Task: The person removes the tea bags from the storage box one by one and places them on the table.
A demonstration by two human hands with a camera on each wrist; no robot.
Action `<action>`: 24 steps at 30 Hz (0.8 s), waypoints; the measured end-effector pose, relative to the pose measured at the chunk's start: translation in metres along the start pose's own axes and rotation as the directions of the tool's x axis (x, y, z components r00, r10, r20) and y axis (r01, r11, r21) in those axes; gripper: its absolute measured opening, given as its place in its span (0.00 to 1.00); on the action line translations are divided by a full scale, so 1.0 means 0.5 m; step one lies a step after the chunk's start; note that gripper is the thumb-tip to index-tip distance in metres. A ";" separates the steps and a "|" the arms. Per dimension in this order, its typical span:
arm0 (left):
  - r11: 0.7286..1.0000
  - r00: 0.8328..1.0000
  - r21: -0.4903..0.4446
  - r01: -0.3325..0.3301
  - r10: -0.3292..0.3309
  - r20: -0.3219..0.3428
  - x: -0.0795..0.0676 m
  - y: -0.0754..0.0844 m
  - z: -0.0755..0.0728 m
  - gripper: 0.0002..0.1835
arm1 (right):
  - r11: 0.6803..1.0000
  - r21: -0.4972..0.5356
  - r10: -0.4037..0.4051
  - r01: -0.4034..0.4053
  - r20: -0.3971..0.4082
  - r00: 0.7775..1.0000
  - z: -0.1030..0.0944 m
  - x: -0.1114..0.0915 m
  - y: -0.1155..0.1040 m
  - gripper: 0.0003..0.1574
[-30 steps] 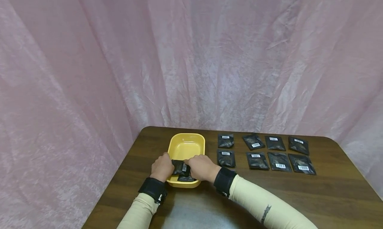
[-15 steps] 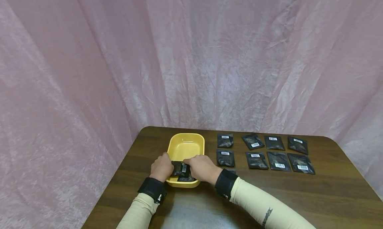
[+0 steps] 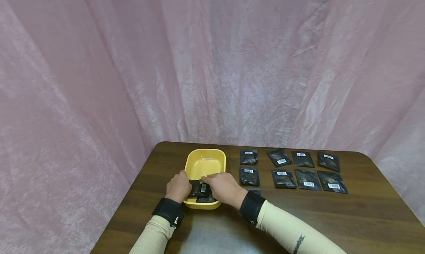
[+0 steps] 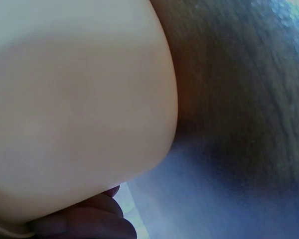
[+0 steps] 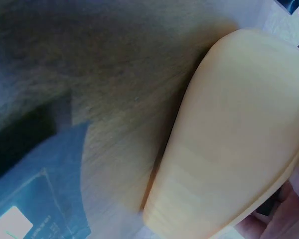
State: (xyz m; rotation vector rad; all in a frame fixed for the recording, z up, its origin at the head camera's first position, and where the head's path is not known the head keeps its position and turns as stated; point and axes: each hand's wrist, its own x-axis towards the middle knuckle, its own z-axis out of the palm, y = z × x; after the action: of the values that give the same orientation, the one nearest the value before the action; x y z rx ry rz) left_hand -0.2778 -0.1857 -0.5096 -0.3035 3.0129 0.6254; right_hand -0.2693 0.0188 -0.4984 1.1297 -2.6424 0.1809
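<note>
A yellow tray [image 3: 204, 164] stands on the table with small flat black packets in its near half. Over that near end, my left hand [image 3: 178, 187] has its fingers curled at the left edge of the upper black packet [image 3: 195, 188], gripping it. From the right, my right hand [image 3: 224, 187] grips the same packet, thumb and fingers at its barcode side. Another black packet [image 3: 206, 199] lies lower in the tray. Both wrist views mostly show the tray's outer wall [image 4: 84, 99], with fingers [image 5: 284, 219] peeking past the rim; much of the grip is hidden.
Several black barcoded packets [image 3: 283, 178] lie in two rows on the brown wooden table [image 3: 315, 217], right of the tray. One more packet [image 3: 255, 191] shows partly beside the right wrist. A pink curtain [image 3: 212, 62] hangs behind the table.
Both hands stay at the tray's near end, with only a slight shift of the packet between them. The packet beside the right wrist has come partly into sight.
</note>
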 end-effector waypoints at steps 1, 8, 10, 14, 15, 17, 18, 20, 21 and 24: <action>1.000 1.000 -0.003 0.004 -0.004 0.002 0.000 0.001 0.000 0.16 | 1.000 -0.013 -0.012 0.012 -0.023 1.000 0.000 -0.002 0.000 0.24; 1.000 1.000 0.000 0.004 -0.004 0.006 0.002 0.000 0.001 0.16 | 0.997 -0.046 -0.071 0.064 -0.196 0.978 -0.017 -0.030 0.006 0.27; 1.000 1.000 0.001 0.002 -0.002 0.000 0.002 -0.003 0.000 0.16 | 0.997 -0.045 -0.072 0.063 -0.236 0.969 -0.026 -0.038 0.010 0.27; 1.000 1.000 0.003 0.003 -0.003 -0.003 0.001 -0.006 -0.004 0.16 | 0.998 -0.045 -0.049 0.037 -0.297 0.954 -0.051 -0.061 0.023 0.27; 1.000 1.000 0.004 0.003 -0.003 -0.002 0.001 -0.006 -0.004 0.16 | 0.999 -0.044 -0.039 0.027 -0.305 0.951 -0.057 -0.070 0.027 0.27; 1.000 1.000 0.002 0.003 -0.003 0.003 0.000 -0.006 -0.004 0.16 | 0.999 -0.047 -0.016 0.001 -0.314 0.949 -0.070 -0.091 0.038 0.27; 1.000 1.000 0.002 0.002 -0.002 0.003 0.000 -0.006 -0.004 0.16 | 0.999 -0.048 -0.002 -0.014 -0.315 0.949 -0.075 -0.104 0.044 0.27; 1.000 1.000 0.000 0.003 -0.003 0.004 -0.002 -0.004 -0.006 0.16 | 0.998 -0.048 0.026 -0.043 -0.315 0.949 -0.083 -0.131 0.057 0.28; 1.000 1.000 -0.001 0.005 -0.005 0.007 -0.003 -0.004 -0.005 0.16 | 0.997 -0.048 0.037 -0.055 -0.316 0.948 -0.085 -0.146 0.064 0.28; 1.000 1.000 -0.001 0.009 -0.009 0.007 -0.005 -0.001 -0.005 0.17 | 0.994 -0.050 0.077 -0.098 -0.318 0.945 -0.088 -0.189 0.086 0.29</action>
State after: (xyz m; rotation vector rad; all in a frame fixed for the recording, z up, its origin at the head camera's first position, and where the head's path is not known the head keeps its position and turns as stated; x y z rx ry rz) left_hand -0.2753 -0.1866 -0.5072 -0.3132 3.0029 0.6257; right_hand -0.2296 0.1232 -0.4838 0.8798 -2.3954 0.2673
